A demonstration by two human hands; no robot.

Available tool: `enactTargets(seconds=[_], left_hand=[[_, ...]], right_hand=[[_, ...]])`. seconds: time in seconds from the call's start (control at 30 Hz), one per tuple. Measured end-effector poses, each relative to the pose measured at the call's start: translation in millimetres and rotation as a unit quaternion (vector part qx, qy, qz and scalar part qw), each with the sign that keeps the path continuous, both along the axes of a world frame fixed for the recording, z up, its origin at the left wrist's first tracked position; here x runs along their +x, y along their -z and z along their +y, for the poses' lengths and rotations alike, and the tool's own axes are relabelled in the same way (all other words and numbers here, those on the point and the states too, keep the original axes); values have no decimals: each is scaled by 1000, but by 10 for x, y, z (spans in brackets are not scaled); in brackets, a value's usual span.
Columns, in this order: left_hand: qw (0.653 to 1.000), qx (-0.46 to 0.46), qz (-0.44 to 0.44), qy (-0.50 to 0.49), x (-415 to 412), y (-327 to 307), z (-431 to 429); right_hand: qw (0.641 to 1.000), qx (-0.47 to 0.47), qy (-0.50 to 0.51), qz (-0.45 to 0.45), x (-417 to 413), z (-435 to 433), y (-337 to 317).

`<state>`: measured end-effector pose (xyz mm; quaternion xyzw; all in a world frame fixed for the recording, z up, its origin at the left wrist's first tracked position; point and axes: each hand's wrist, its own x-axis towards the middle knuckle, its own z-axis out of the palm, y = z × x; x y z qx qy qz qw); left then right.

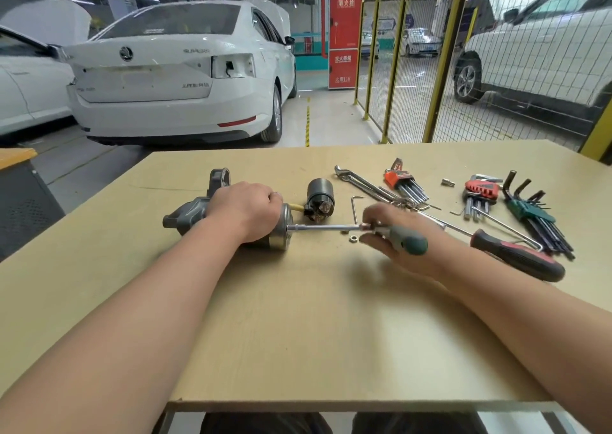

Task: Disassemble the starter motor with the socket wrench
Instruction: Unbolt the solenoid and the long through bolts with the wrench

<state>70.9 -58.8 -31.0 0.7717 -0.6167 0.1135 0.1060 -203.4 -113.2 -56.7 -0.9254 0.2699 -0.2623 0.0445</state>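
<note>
Grey-bodied starter motor (190, 216) lies on its side at centre-left of the wooden table (298, 327), its metal end cap facing right. The left hand (246, 210) is clamped over the top of the motor body, fingers curled round it. Right of centre, the right hand (394, 235) holds the green-handled socket wrench (331, 227), fingers closed where shaft meets handle. The shaft runs level leftwards, with its socket against the end cap. A small nut (353, 239) lies just below the shaft.
</note>
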Motion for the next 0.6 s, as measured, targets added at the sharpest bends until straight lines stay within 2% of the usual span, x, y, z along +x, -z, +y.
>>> enactTargets(seconds=[0.03, 0.1, 0.2, 0.23, 0.27, 0.33, 0.37, 0.43, 0.5, 0.53, 0.6], left_hand=[[1000, -6, -1, -2, 7, 14, 13], [1000, -25, -3, -2, 15, 41, 55], [998, -55, -1, 16, -10, 64, 141], [997, -71, 4, 37, -23, 72, 184], [994, -85, 6, 69, -37, 85, 241], [981, -108, -33, 157, -53, 147, 369], [971, -122, -71, 192, -59, 191, 429], [955, -147, -130, 222, -47, 263, 497], [958, -120, -140, 220, -30, 255, 487], [963, -96, -134, 213, -33, 222, 472], [968, -68, -124, 208, -46, 147, 440]], right_hand=[[998, 51, 29, 7, 8, 46, 24], [981, 183, 46, -47, 111, 84, 43], [893, 433, 74, -102, 227, 50, -100], [870, 477, 80, -97, 227, 34, -131], [862, 493, 81, -88, 217, 29, -138], [893, 439, 63, -80, 195, 52, -119], [921, 379, 45, -81, 189, 71, -99], [976, 200, -10, -85, 140, 105, -88], [993, 33, -78, -81, 81, 145, -75], [993, -18, -96, -69, 58, 146, -74], [994, -29, -89, -57, 66, 136, -64]])
